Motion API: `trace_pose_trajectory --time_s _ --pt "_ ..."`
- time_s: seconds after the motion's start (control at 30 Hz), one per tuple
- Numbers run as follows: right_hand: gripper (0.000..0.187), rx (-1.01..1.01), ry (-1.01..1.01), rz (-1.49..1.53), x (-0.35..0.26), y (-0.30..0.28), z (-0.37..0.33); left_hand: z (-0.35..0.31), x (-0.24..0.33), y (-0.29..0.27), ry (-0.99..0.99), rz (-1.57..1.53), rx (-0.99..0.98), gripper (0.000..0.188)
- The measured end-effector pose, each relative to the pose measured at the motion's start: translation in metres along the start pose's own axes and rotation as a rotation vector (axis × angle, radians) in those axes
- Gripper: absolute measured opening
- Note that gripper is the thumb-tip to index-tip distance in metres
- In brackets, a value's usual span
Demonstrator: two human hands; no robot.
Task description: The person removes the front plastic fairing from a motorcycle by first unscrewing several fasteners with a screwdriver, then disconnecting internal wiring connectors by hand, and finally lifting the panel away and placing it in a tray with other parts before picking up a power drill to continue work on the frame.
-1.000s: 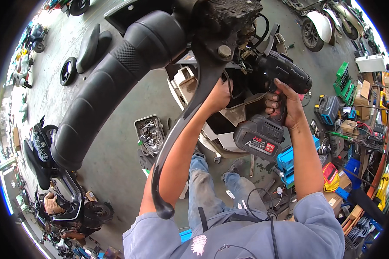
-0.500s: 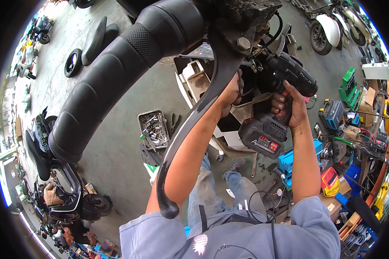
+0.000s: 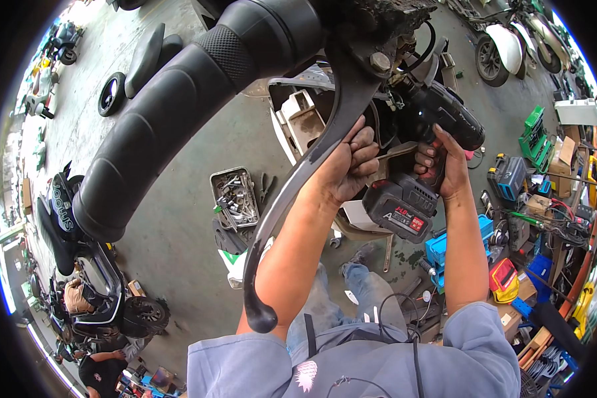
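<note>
My right hand (image 3: pixel 452 162) is wrapped round the handle of a black and red cordless impact wrench (image 3: pixel 448 114), one finger near its trigger. Its big battery (image 3: pixel 398 207) hangs toward me, and the nose, partly hidden, points into the vehicle's front. My left hand (image 3: pixel 351 162) is closed, fingers curled, just behind the black brake lever (image 3: pixel 286 192); what it may hold is hidden. Large in the foreground is a black rubber handlebar grip (image 3: pixel 159 129). Beneath my hands is a scooter's light-coloured bodywork (image 3: pixel 298 119), partly stripped open.
A metal tray of sockets (image 3: pixel 235 198) lies on the floor, pliers (image 3: pixel 266 187) beside it. Blue tool cases (image 3: pixel 454 249), a yellow and red bag (image 3: pixel 505 280) and a green crate (image 3: pixel 537 138) stand right. Left are a tyre (image 3: pixel 111 95), a parked motorbike (image 3: pixel 106 292) and another person (image 3: pixel 103 368).
My left hand has drawn back toward me from the bodywork and turned, its curled fingers now showing. The impact wrench has barely shifted in my right hand.
</note>
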State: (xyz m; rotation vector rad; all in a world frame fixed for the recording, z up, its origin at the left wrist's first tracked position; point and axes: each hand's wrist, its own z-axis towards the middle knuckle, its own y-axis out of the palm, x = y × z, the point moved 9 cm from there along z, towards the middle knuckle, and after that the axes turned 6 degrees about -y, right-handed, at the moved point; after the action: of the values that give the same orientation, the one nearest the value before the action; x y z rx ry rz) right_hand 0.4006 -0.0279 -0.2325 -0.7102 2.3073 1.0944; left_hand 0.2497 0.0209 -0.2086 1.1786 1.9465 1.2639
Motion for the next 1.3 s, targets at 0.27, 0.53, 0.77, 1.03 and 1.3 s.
trace_pose_trajectory --time_s 0.27,0.53,0.77,1.03,1.3 --pt "0.025 -0.067 0.034 -0.026 -0.001 0.004 -0.001 -0.039 -0.023 -0.002 0.043 0.039 0.01 0.03" --pt "0.023 -0.081 0.055 -0.015 0.001 0.004 0.005 -0.109 -0.045 -0.024 0.063 0.041 -0.011 0.048" --pt "0.032 -0.115 0.03 -0.091 -0.002 0.008 0.006 -0.183 -0.049 -0.138 0.207 0.019 0.068 0.052" --pt "0.039 -0.3 0.012 -0.126 -0.015 -0.009 0.017 -0.21 -0.047 -0.263 0.365 -0.195 0.174 0.034" --pt "0.037 -0.321 -0.02 -0.253 -0.027 -0.011 0.014 -0.057 0.036 -0.364 0.27 0.112 0.321 0.044"
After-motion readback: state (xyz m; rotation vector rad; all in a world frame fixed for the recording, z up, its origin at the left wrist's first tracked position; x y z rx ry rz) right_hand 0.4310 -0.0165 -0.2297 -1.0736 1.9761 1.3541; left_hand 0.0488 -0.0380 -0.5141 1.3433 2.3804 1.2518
